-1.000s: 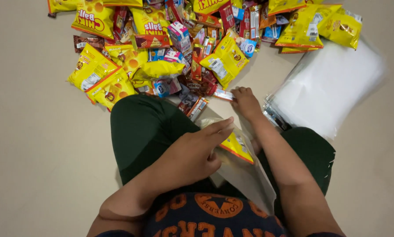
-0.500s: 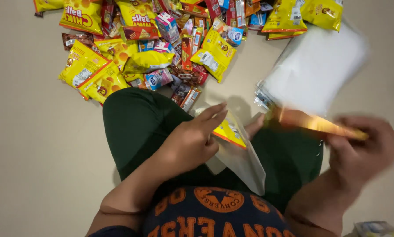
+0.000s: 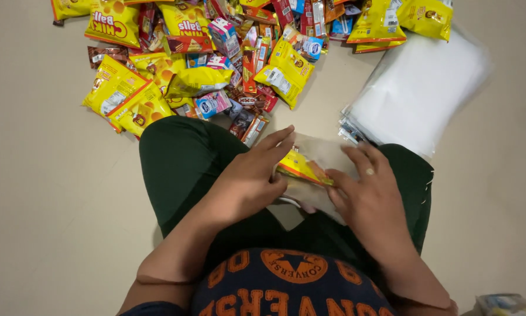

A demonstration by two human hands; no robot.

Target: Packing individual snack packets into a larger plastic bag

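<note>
Sitting: a person on a pale floor [image 3: 52, 222], legs crossed in dark green trousers [image 3: 181, 158], seen from above by the head camera.
Left hand: the left hand [image 3: 248, 181] lies flat over the lap, fingers stretched out and slightly spread, its fingertips resting on the near edge of a clear plastic bag [image 3: 324, 158]; it presses down on the bag and is not clenched around anything.
Right hand: the right hand [image 3: 368, 196] has its fingers loosely curled, thumb and forefinger closed on the end of a small yellow snack packet [image 3: 302, 168] (a ring shows on one finger).
Yellow snack packet: it sits between the two hands, over the lap, lying partly inside or on the clear plastic bag; which of the two I cannot tell.
Clear plastic bag: spread over the gap between the knees, under both hands.
Stack of clear bags: a stack of clear bags [image 3: 421, 88] lies on the floor just beyond the right knee, blurred at its far edge.
Snack heap: a heap of snacks [image 3: 228, 52] covers the floor ahead of the knees, mostly yellow packets, with red and brown wrappers and a few small pink and blue cartons mixed in; its nearest pieces touch the left knee.
Shirt: a dark shirt [image 3: 286, 287] with orange lettering fills the bottom of the view.
</note>
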